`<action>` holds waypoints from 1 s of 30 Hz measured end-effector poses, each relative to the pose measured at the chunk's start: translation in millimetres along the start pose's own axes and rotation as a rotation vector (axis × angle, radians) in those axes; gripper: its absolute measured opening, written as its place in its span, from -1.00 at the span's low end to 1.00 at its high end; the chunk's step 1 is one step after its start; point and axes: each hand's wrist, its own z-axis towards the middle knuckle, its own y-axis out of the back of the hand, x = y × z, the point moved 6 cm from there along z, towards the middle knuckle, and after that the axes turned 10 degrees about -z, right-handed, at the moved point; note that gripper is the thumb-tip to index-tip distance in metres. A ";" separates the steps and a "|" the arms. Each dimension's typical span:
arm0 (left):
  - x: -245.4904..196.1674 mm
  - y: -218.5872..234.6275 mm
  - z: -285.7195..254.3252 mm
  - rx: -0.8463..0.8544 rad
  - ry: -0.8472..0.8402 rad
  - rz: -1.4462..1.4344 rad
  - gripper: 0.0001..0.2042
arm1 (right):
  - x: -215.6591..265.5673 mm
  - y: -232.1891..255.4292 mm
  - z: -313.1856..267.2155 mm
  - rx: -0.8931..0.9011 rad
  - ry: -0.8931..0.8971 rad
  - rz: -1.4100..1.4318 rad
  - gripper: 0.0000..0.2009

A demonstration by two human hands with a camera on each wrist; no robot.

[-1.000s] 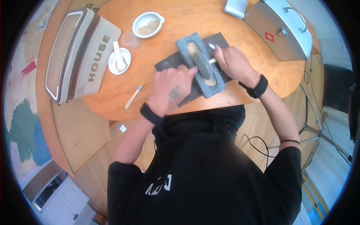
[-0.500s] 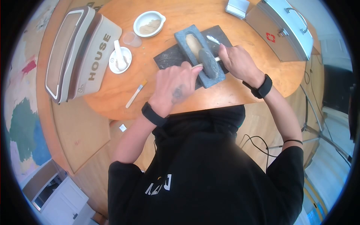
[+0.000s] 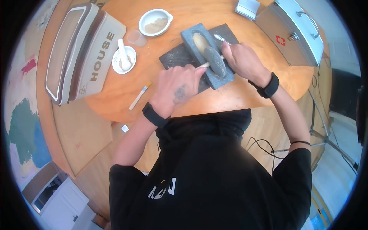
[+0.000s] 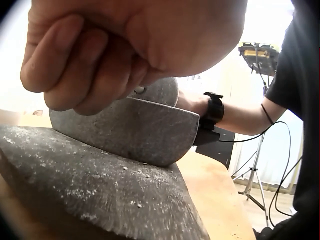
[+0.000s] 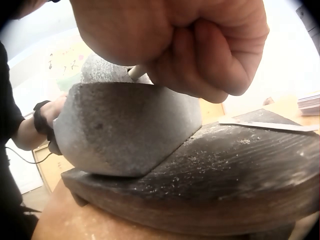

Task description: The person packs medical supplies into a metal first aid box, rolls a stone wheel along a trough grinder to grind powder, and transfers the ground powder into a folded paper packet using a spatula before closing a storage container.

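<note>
A grinding wheel (image 3: pixel 216 63) of grey stone stands upright in a long stone trough (image 3: pixel 221 83), towards its near end. Pale powder (image 3: pixel 200 43) lines the trough's hollow. Through the wheel runs a light rod handle (image 5: pixel 135 72). My left hand (image 3: pixel 177 86) grips the rod's left end, and my right hand (image 3: pixel 246 63) grips the right end, fingers curled in both wrist views. Under the trough (image 4: pixel 135 132) lies a dark board (image 4: pixel 100 185) dusted with powder. A slim spoon-like tool (image 3: pixel 219 37) rests on the board beside my right hand.
On the left stand a box marked HOUSE (image 3: pixel 100 57), a small white mortar (image 3: pixel 130 69) with a pestle (image 3: pixel 123 53), a clear cup (image 3: pixel 137 38) and a bowl (image 3: pixel 143 19) of powder. A brush (image 3: pixel 140 96) lies nearer. A metal case (image 3: pixel 283 34) stands at right.
The wheel has rolled towards the trough's near end, showing more powder at the far end. The trough has shifted slightly away from me on the board. Both hands keep their grip on the rod.
</note>
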 end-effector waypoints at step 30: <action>-4.3 1.5 7.9 -0.058 -0.034 -0.014 -0.52 | -2.2 2.5 2.9 -0.019 -0.029 0.047 -0.49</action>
